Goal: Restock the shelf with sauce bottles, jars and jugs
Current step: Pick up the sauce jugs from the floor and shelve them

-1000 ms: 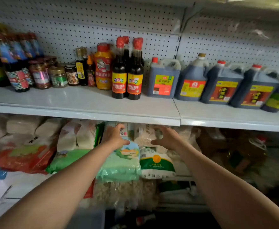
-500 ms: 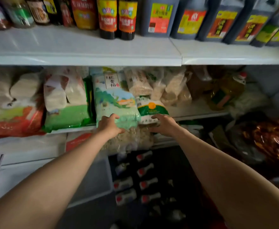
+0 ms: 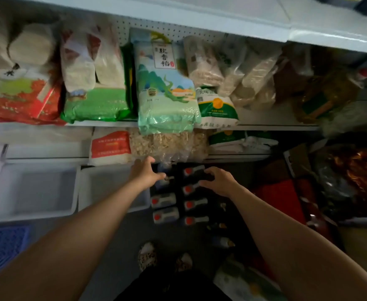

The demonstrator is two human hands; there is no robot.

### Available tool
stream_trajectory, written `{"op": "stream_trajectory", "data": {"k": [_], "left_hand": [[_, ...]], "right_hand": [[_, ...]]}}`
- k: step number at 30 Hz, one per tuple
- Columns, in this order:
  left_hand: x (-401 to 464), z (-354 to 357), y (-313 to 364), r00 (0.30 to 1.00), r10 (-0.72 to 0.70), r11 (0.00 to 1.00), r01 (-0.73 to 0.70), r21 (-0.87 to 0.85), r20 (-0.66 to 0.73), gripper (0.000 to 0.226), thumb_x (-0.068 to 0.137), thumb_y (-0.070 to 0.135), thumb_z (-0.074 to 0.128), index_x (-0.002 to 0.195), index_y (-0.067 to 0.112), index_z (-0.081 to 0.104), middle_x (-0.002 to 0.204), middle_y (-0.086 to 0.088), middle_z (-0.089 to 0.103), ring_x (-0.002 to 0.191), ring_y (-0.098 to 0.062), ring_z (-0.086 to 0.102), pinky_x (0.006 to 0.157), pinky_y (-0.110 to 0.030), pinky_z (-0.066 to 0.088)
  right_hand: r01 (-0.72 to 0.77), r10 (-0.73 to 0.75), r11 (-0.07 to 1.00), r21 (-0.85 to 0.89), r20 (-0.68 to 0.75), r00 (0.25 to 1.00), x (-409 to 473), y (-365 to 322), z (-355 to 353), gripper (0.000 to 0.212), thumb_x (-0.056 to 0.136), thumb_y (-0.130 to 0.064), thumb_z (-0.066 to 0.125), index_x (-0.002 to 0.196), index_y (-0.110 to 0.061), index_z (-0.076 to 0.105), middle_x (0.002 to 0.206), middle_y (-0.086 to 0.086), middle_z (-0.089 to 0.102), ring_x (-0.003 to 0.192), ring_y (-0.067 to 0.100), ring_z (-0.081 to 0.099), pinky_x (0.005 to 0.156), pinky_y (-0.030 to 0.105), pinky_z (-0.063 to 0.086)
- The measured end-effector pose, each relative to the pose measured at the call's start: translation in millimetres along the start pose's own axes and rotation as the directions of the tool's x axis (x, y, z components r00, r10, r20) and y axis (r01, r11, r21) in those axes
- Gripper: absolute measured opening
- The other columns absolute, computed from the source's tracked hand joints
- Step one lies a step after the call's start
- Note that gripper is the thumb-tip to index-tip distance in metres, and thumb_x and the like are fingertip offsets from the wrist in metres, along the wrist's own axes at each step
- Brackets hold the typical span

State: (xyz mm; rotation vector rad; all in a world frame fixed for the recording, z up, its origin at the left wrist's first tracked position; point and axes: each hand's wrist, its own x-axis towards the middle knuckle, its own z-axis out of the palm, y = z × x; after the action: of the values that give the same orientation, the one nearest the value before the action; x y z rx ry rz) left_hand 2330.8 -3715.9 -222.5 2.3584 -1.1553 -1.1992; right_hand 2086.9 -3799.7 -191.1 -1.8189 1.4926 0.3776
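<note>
Both hands have dropped from the pale-green rice bag (image 3: 167, 98) to the dark, red-capped sauce jugs (image 3: 179, 203) on the floor just below it. Left hand (image 3: 144, 173) & right hand (image 3: 218, 181) hover w/ fingers spread, gripping nothing; pickup looks next.

Approx. 7 red-capped jugs (image 3: 164, 200) on floor, 2 white tubs (image 3: 32, 190), 2 hands (image 3: 144, 173).
</note>
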Motion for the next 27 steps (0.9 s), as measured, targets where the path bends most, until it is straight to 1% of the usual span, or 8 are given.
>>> {"op": "stream_trajectory", "data": {"k": [7,11,14,17,19,21,23,27], "left_hand": [[24,50,-34,0.997,-0.067,0.996,0.069,-0.05,0.038,0.066,0.085,0.042,0.073,0.139,0.015,0.046,0.139,-0.012,0.05,0.126,-0.03,0.049,0.098,-0.038,0.043],[47,109,-72,0.99,-0.126,0.989,0.131,-0.067,0.071,0.064,0.087,0.045,0.07,0.137,0.012,0.047,0.136,-0.016,0.051,0.123,-0.032,0.051,0.097,-0.037,0.044],[63,162,-113,0.985,-0.15,0.982,0.159,-0.106,0.091,0.059,0.089,0.046,0.066,0.134,0.01,0.051,0.133,-0.014,0.056,0.119,-0.03,0.055,0.092,-0.035,0.044],[80,215,-155,0.97,-0.199,0.969,0.216,-0.121,0.136,0.056,0.093,0.052,0.057,0.136,0.018,0.052,0.134,-0.006,0.057,0.122,-0.027,0.054,0.088,-0.031,0.042],[94,251,-183,0.966,-0.198,0.972,0.215,-0.093,0.167,0.052,0.095,0.057,0.048,0.137,0.026,0.054,0.138,-0.003,0.056,0.125,-0.025,0.053,0.092,-0.033,0.042],[108,283,-206,0.958,-0.224,0.966,0.243,-0.091,0.18,0.049,0.097,0.053,0.045,0.133,0.023,0.057,0.137,-0.004,0.056,0.124,-0.026,0.053,0.095,-0.034,0.04],[123,314,-227,0.942,-0.286,0.931,0.317,-0.18,0.178,0.052,0.096,0.051,0.049,0.138,0.02,0.051,0.138,-0.008,0.055,0.125,-0.03,0.052,0.098,-0.035,0.04],[153,372,-272,0.919,-0.332,0.866,0.386,-0.317,0.212,0.064,0.095,0.052,0.052,0.15,0.024,0.035,0.146,-0.009,0.046,0.132,-0.029,0.046,0.1,-0.033,0.037]], "right_hand": [[0.006,-0.011,0.999,0.044,0.106,0.994,50,23,67,0.052,0.092,-0.05,0.065,0.134,-0.02,0.056,0.126,0.004,0.062,0.117,0.024,0.059,0.096,0.036,0.048],[-0.041,0.023,0.994,0.1,0.178,0.984,95,57,126,0.057,0.094,-0.048,0.063,0.142,-0.019,0.051,0.139,0.003,0.056,0.127,0.024,0.054,0.102,0.034,0.043],[-0.064,0.039,0.991,0.121,0.201,0.979,126,87,175,0.057,0.094,-0.05,0.064,0.138,-0.016,0.053,0.136,0.004,0.057,0.124,0.025,0.055,0.098,0.033,0.044],[-0.143,0.089,0.965,0.22,0.237,0.967,154,117,221,0.063,0.093,-0.05,0.065,0.144,-0.017,0.048,0.143,0.001,0.053,0.128,0.023,0.053,0.105,0.038,0.047],[-0.165,0.106,0.961,0.221,0.257,0.96,177,137,251,0.066,0.094,-0.049,0.064,0.148,-0.018,0.043,0.149,0.0,0.049,0.134,0.023,0.049,0.106,0.033,0.041],[-0.181,0.115,0.955,0.234,0.268,0.957,201,155,281,0.067,0.094,-0.05,0.064,0.149,-0.018,0.041,0.151,0.002,0.047,0.135,0.024,0.047,0.102,0.031,0.038],[-0.194,0.115,0.941,0.277,0.277,0.954,224,168,310,0.067,0.094,-0.048,0.065,0.15,-0.02,0.04,0.151,0.001,0.046,0.137,0.024,0.046,0.104,0.031,0.038],[-0.186,0.079,0.9,0.393,0.271,0.959,260,188,375,0.06,0.094,-0.038,0.069,0.145,-0.019,0.046,0.133,-0.009,0.053,0.129,0.016,0.05,0.104,0.032,0.043]]}}
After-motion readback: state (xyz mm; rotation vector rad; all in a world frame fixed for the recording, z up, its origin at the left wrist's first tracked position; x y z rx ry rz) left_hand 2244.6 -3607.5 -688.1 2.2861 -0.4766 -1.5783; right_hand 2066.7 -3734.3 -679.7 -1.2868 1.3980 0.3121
